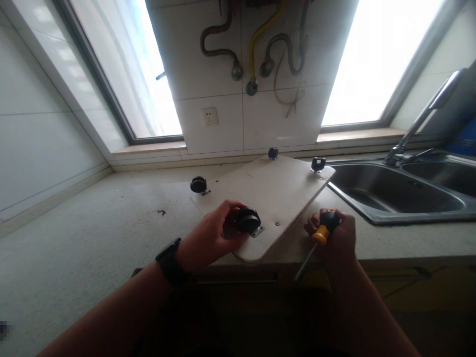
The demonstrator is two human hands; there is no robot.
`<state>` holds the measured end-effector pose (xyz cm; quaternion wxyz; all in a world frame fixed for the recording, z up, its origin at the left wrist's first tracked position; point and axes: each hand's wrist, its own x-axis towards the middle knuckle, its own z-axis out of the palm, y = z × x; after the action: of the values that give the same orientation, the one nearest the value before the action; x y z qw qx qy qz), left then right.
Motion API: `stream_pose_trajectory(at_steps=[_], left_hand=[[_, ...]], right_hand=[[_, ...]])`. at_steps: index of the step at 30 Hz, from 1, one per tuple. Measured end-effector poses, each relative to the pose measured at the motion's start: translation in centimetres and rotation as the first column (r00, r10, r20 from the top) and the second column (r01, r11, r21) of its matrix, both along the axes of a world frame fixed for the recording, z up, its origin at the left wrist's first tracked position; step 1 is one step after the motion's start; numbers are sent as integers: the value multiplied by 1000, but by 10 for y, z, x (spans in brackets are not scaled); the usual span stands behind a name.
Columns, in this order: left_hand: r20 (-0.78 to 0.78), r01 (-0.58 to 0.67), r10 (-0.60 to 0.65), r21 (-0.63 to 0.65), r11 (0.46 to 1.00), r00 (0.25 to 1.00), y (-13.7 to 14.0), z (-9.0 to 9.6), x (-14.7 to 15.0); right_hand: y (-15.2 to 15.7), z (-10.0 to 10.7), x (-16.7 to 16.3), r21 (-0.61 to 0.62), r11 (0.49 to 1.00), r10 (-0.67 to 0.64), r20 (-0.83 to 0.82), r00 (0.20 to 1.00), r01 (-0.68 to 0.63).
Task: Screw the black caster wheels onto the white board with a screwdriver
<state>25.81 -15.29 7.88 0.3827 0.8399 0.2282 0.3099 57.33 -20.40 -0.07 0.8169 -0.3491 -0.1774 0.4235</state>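
My left hand (219, 228), with a dark watch at the wrist, is closed around a black caster wheel (248, 219) at the near corner of a white board (256, 188). The caster's metal plate lies against the board. In my right hand (340, 238) is a screwdriver (323, 230) with a yellow and black handle, its shaft pointing down and left, off the board's near right side. Other casters stand at the board's corners: one on the left (198, 185), one at the back (273, 153) and one on the right (318, 164).
The board lies on a pale speckled countertop (122, 213). To the right is a steel sink (394, 193) with a tall faucet (420, 119). A wall socket (210, 116) and hanging pipes (253, 54) are behind. Small dark debris (161, 212) lies left of the board.
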Motion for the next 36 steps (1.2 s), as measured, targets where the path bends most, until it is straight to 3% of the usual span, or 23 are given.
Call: stream_pose_trajectory(at_steps=[36], left_hand=[[11,53,-53,-20,998,999,3,-1,-1]], right_hand=[[1,-1,-1,-6,1000,-16,30,999,16]])
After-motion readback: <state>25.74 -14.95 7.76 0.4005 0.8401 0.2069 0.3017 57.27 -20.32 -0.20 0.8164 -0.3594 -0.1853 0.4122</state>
